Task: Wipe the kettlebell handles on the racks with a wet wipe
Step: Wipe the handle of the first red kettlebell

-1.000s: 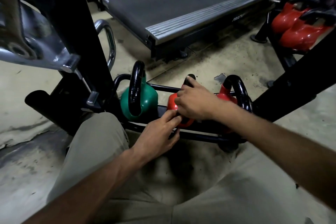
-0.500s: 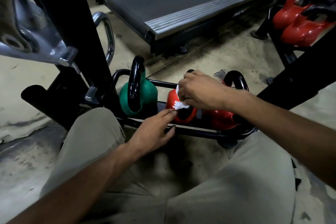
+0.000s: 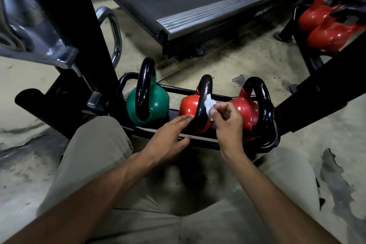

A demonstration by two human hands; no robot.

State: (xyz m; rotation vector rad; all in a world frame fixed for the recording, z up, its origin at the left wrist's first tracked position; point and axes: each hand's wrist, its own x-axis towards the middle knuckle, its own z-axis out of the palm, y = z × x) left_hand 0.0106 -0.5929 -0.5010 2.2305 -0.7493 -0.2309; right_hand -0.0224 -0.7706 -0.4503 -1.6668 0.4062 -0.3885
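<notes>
Head view: I wipe the middle handle (image 3: 206,88), right hand (image 3: 227,125) pinching the wet wipe (image 3: 209,104), left hand (image 3: 168,138) with straight fingers; next, I should rub downward.

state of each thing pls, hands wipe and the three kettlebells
wet wipe: crumpled, against the middle handle
right hand: pinches the wipe
left hand: fingers straight, tips at that handle
middle red kettlebell: on the rack, being wiped
green kettlebell: racked, untouched
right red kettlebell: racked, untouched

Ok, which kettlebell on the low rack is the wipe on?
The middle red kettlebell, beside the green one: the right hand holds the wet wipe on its handle.
</notes>
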